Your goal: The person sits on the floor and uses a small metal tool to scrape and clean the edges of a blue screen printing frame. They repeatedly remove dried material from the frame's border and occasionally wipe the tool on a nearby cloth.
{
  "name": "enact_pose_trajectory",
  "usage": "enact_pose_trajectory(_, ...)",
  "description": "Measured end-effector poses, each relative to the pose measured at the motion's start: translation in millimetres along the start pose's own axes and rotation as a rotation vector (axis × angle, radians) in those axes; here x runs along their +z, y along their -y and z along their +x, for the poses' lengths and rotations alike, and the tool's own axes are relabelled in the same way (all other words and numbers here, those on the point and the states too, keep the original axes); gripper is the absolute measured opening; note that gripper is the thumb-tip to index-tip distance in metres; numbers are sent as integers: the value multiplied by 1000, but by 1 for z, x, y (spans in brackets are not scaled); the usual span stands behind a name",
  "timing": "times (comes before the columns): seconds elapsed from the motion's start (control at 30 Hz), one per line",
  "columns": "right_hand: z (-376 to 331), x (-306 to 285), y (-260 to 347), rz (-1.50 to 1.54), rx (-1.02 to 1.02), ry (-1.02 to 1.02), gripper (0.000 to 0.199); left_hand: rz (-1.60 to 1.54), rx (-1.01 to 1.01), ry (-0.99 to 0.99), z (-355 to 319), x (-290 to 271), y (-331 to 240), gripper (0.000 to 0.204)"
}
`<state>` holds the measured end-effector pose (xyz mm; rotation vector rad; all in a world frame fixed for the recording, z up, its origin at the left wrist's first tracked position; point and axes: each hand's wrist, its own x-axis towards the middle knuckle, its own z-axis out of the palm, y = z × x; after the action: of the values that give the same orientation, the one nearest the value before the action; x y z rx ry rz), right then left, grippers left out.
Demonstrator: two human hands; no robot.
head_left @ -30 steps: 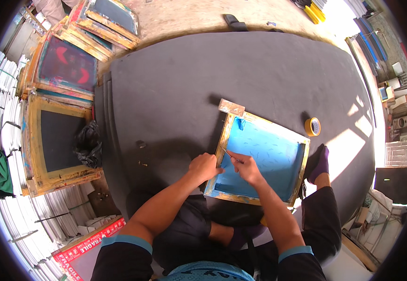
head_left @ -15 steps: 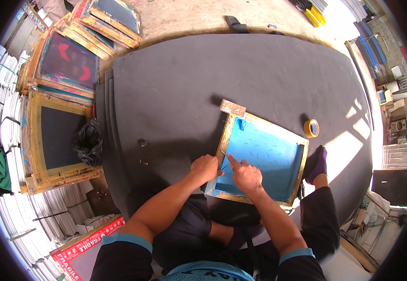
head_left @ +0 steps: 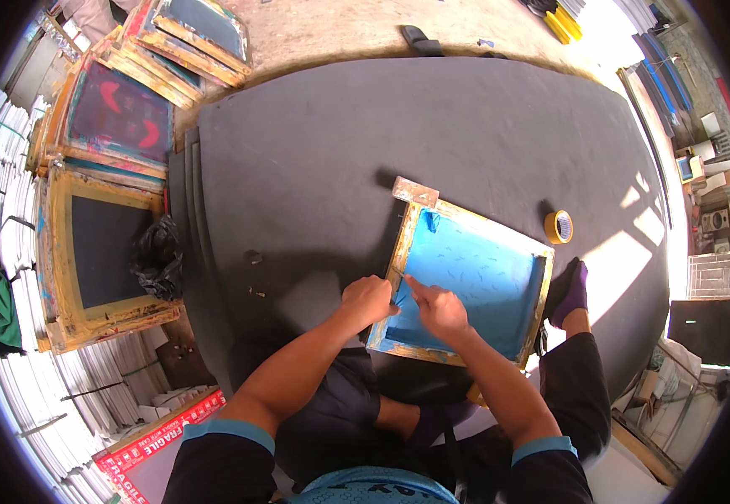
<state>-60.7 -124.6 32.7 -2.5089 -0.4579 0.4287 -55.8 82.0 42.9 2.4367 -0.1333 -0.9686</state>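
Note:
A wooden-framed printing screen [head_left: 465, 271] with blue mesh lies at a slant in front of me, its mesh marked with small dark dashes. My left hand [head_left: 368, 300] is closed at the lower part of its left rail, thumb over the inner edge. My right hand [head_left: 440, 309] is above the mesh, fingers curled and the index finger pointing at that rail. A short thin piece [head_left: 398, 274] shows at its fingertip; I cannot make out what it is. A worn wooden block [head_left: 415, 191] sits at the screen's far left corner.
Stacked dark sheets [head_left: 323, 134] lie under the screen. A yellow tape roll [head_left: 559, 227] stands to its right, near my foot [head_left: 575, 298]. At left, more framed screens [head_left: 113, 244] lean beside a black plastic bag [head_left: 158, 256] and bundled white stacks [head_left: 12, 202].
My right hand has shifted slightly, its index finger drawn in more beside the left rail. My left hand and the screen stay about where they were.

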Motion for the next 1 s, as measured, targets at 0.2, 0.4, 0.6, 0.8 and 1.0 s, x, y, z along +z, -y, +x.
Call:
enact_pose_trajectory(0.2, 12, -24, 6, -13, 89, 153, 35, -20, 14, -1, -4, -1, 3, 45)
enact_pose_trajectory(0.4, 34, -40, -3, 626, 602, 458, 40, -10, 43, -4, -3, 0, 3, 46)
enact_pose_trajectory(0.6, -6, -19, -6, -23, 20, 39, 41, -5, -4, 9, -6, -1, 0, 54)
enact_pose_trajectory(0.8, -13, -19, 13, -304, 60, 25, 42, 10, -21, 58, -5, -1, 0, 60)
enact_pose_trajectory(1.0, -11, -24, 27, -415, 83, 104, 45, 10, 8, 37, -2, 7, 5, 57)
